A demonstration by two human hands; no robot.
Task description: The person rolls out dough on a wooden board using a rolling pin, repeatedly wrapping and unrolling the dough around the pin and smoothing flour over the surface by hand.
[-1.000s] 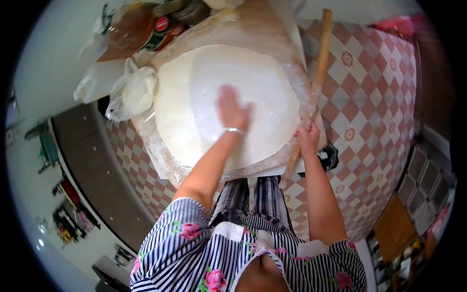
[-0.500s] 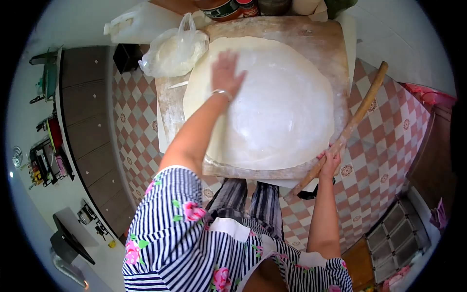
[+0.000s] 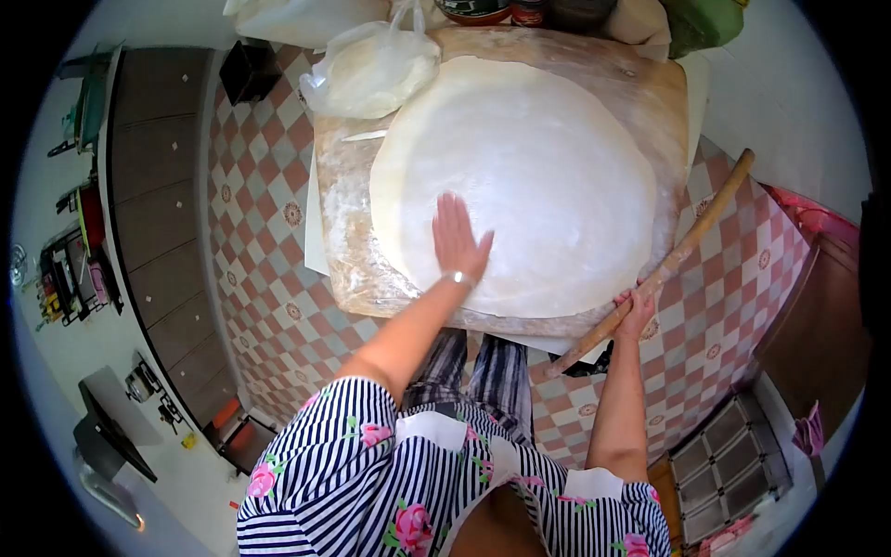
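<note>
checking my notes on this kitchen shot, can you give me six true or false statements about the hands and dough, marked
1. The left hand is open, over the dough sheet. True.
2. The dough sheet is cut into strips. False: it is one broad, rounded piece.
3. The right hand grips the rolling pin. True.
4. The rolling pin lies across the dough's middle. False: it slants by the lower right corner of the board.
5. A plastic bag sits by the dough's upper-left edge in the picture. True.
6. The left hand's wrist is bare. False: it wears a bracelet.
</note>
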